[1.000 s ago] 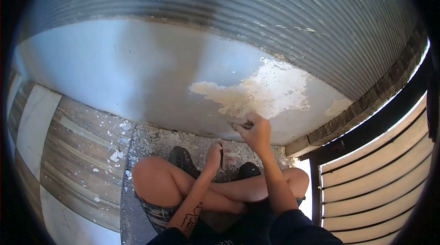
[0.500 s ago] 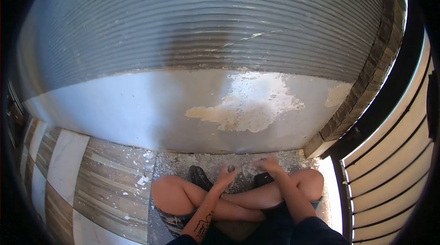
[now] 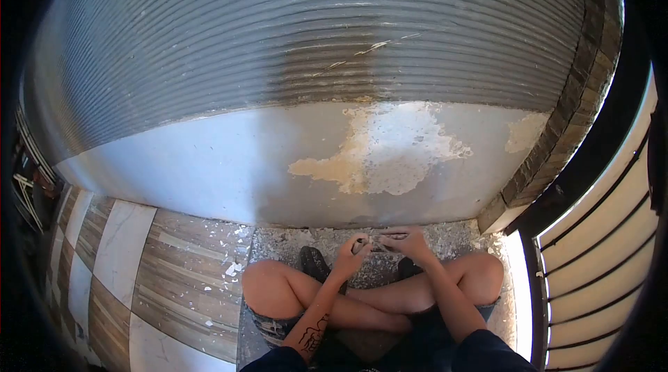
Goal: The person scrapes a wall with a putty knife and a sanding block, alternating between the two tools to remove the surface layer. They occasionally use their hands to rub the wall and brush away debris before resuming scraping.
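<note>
My left hand (image 3: 350, 256) is curled in front of my crossed legs, with a small dark shape between its fingers, too small to name. Close beside it, my right hand (image 3: 410, 243) is closed too, its fingertips pointing toward the left hand. Whatever it grips is hidden by the fingers. Both hands hover low over a floor strip (image 3: 292, 238) strewn with pale flakes. Ahead stands a grey wall with a bare, peeled patch (image 3: 396, 156) in its smooth lower band (image 3: 202, 163).
Ridged grey cladding (image 3: 209, 59) covers the upper wall. A stone-edged column (image 3: 557, 142) and a barred gate (image 3: 598, 261) stand at right. Wood-look and marble tiles (image 3: 188, 261) with scattered flakes lie at left. My dark shoes (image 3: 314, 262) rest beneath my hands.
My hands, blurred and apart before, are now closer together and steadier. The whole view has shifted slightly, so the wall patch and gate sit further right.
</note>
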Action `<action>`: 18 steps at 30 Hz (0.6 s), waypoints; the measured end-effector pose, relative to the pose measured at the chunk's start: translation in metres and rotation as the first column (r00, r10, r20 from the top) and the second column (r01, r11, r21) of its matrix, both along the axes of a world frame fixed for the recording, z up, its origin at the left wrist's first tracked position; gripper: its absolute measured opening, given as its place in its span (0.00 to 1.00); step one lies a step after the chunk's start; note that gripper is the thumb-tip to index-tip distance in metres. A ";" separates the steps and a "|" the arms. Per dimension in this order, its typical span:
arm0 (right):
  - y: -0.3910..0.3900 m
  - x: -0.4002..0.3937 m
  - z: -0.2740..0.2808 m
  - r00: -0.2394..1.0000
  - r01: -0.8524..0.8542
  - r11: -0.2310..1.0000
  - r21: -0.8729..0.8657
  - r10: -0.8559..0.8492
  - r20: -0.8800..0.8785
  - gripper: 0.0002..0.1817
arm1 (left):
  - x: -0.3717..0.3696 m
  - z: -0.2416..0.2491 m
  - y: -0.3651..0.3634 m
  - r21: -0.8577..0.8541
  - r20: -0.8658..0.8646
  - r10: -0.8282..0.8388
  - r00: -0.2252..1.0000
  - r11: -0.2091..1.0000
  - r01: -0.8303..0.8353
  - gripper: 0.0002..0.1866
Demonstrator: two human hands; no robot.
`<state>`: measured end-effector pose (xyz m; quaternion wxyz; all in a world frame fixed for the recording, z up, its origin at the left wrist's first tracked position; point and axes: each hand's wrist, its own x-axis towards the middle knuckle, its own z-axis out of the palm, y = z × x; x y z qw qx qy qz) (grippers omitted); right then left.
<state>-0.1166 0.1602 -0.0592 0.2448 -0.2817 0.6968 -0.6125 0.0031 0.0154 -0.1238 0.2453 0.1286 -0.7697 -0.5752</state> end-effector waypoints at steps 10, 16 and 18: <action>-0.056 -0.013 0.232 0.698 0.163 0.971 -0.174 -0.238 -0.675 0.07 | 0.005 0.058 0.003 0.542 -0.049 0.096 0.994 0.838 -0.055 0.13; -0.076 -0.009 0.240 0.337 0.190 0.980 -0.055 -0.118 -0.934 0.07 | 0.004 0.071 0.002 0.654 -0.081 0.023 0.996 0.756 0.036 0.13; -0.069 -0.003 0.254 0.373 0.208 0.975 -0.078 -0.153 -0.915 0.07 | 0.005 0.074 0.005 0.646 -0.085 0.033 0.996 0.763 0.030 0.12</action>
